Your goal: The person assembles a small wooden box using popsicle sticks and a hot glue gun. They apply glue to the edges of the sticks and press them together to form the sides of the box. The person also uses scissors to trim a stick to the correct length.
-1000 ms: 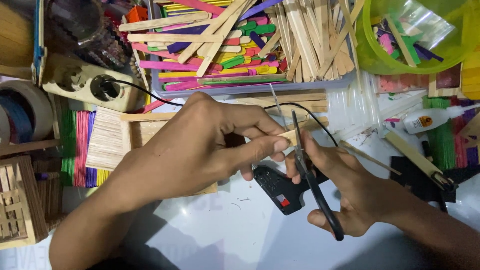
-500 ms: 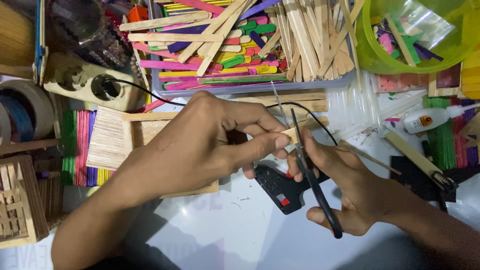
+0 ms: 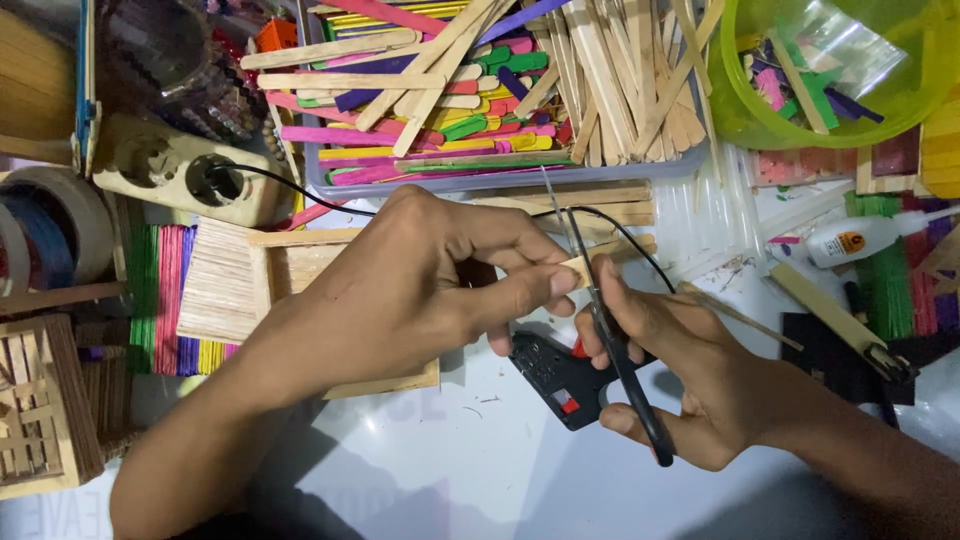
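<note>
My left hand [image 3: 420,290] pinches a short plain wooden craft stick [image 3: 578,268] between thumb and fingers, above the white work surface. My right hand [image 3: 690,375] grips black-handled scissors [image 3: 610,330], whose thin blades point up and away and straddle the stick's free end. Under both hands lies a black glue gun [image 3: 560,375] with red marks, its black cord [image 3: 300,185] running to a beige power socket [image 3: 185,170] at the left.
A tray [image 3: 500,182] heaped with plain and coloured craft sticks stands at the back, a green bowl [image 3: 740,110] of stick pieces at the back right. Tape rolls [image 3: 50,235], stick panels [image 3: 215,285], a small stick box [image 3: 40,410] and a white glue bottle [image 3: 860,238] lie around.
Both hands stay almost in place; the scissors have shifted slightly along the stick's end. Nothing was let go.
</note>
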